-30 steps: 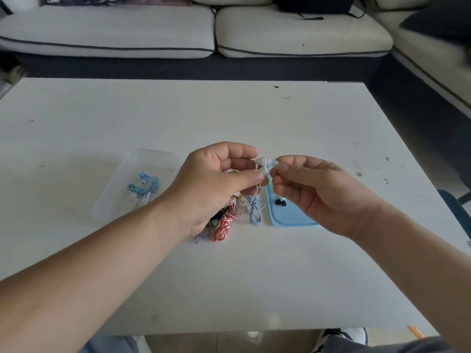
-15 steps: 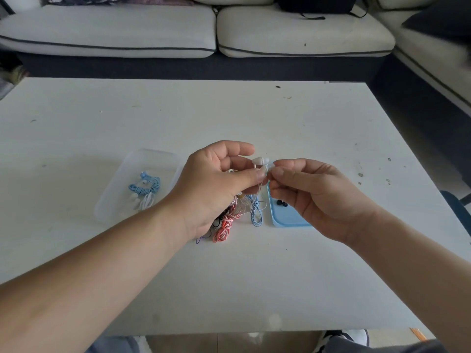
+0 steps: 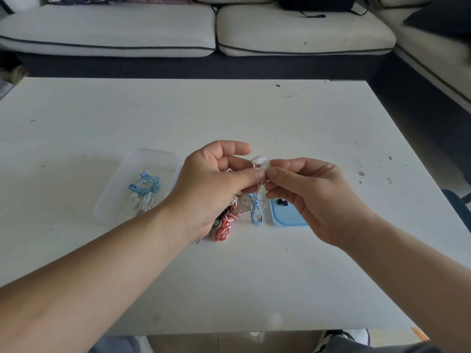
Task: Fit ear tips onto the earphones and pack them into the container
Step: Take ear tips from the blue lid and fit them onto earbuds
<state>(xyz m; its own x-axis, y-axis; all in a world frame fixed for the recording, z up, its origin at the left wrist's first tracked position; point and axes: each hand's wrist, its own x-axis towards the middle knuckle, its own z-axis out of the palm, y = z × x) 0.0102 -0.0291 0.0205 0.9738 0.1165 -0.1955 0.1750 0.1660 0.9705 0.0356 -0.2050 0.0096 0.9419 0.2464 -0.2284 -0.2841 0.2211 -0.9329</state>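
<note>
My left hand (image 3: 216, 184) pinches a white earphone (image 3: 257, 160) above the table, its thin cable hanging down. My right hand (image 3: 305, 192) meets it from the right, fingertips pinching a small clear ear tip (image 3: 267, 164) at the earbud. Under my hands lie coiled earphones: a red-and-white one (image 3: 224, 226) and a blue one (image 3: 256, 212). A clear plastic container (image 3: 119, 194) to the left holds a blue earphone (image 3: 145, 186) and a white one (image 3: 142, 202). A blue lid (image 3: 288, 219) on the right carries two dark ear tips (image 3: 282, 202).
The white table (image 3: 229, 118) is marked with a few specks near its right side. A grey sofa (image 3: 178, 29) runs along the far edge and down the right. My knees and a shoe show below the near edge.
Both hands stay together at the earbud, shifting only slightly; the right fingertips have worked a little closer against the earphone.
</note>
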